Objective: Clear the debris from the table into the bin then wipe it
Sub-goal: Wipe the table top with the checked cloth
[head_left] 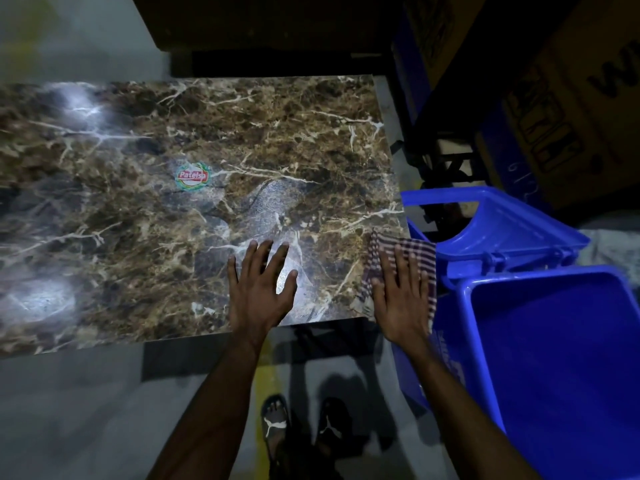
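Note:
A brown marble-patterned table (145,209) fills the left and middle of the view. My left hand (261,289) rests flat on its near edge with fingers spread and straight. My right hand (403,296) presses flat on a checked cloth (412,252) at the table's near right corner; the cloth hangs partly over the edge. A blue bin (568,341) stands open just right of that corner, its flipped-back lid (498,223) behind it. I see no loose debris on the tabletop.
A round red and green sticker (193,176) sits near the table's middle. Cardboard boxes (571,109) and blue crates stand at the back right. My sandalled feet (304,427) are on the grey floor below the table's near edge.

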`<state>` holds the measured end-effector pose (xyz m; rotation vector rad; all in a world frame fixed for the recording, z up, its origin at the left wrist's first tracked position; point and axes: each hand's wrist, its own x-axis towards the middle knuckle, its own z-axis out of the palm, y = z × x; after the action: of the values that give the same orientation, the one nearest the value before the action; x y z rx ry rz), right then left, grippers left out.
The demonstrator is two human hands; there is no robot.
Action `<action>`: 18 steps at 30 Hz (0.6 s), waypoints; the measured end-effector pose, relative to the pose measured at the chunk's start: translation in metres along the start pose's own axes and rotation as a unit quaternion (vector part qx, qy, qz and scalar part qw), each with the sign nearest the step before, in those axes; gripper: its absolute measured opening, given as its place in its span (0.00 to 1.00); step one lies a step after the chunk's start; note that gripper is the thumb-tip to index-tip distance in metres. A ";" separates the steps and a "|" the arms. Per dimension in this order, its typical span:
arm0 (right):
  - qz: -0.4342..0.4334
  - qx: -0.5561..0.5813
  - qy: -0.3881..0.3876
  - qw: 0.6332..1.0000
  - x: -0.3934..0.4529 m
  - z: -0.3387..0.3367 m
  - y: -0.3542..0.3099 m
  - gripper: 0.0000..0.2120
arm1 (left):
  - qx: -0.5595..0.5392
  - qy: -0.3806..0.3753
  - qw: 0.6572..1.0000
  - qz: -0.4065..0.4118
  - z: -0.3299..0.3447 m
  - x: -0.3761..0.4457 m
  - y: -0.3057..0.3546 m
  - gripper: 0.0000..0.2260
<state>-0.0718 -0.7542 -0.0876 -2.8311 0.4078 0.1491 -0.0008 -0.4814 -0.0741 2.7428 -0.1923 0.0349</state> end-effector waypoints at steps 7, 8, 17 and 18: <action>0.005 0.003 0.004 1.000 0.048 -0.007 -0.006 0.31 | 0.002 0.004 1.000 0.000 0.001 0.001 0.000 0.26; 0.004 0.006 0.003 1.000 0.059 -0.009 -0.009 0.31 | 0.004 0.006 1.000 0.001 0.002 0.001 0.001 0.26; -0.021 -0.008 0.002 1.000 0.150 -0.019 -0.049 0.30 | 0.020 -0.006 1.000 0.003 0.004 0.002 0.000 0.28; -0.027 -0.004 0.001 1.000 0.159 -0.018 -0.056 0.30 | 0.019 -0.007 1.000 0.004 0.004 0.002 -0.001 0.28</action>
<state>0.0970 -0.7492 -0.0784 -2.8475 0.3327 0.1367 0.0009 -0.4823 -0.0780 2.7812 -0.2092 0.0206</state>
